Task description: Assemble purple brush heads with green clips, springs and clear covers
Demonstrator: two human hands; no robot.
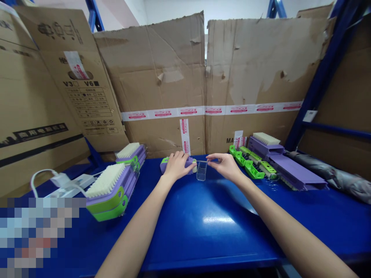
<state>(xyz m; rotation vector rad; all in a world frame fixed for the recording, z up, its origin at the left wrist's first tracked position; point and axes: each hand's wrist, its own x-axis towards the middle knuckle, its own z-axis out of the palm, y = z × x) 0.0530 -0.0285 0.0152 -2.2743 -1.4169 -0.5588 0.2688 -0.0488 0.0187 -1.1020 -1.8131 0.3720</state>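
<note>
At the back middle of the blue table, my left hand (176, 164) is closed over a purple and green brush (164, 166). Its fingers cover most of that piece, and a pale end (194, 166) shows by the thumb. A thin, shiny rod (202, 161) runs from that end toward my right hand (224, 165). My right thumb and fingers pinch around the rod's far end; the exact grip is too small to make out. Just below the rod, between both hands, stands a small clear plastic box (201, 173).
Purple and green brushes with cream bristles (107, 180) stand at left, near a white power strip (78, 185). To the right lie green plastic parts (252, 170), purple housings (298, 172) and a dark wrapped roll (333, 172). Cardboard sheets (162, 88) wall the back.
</note>
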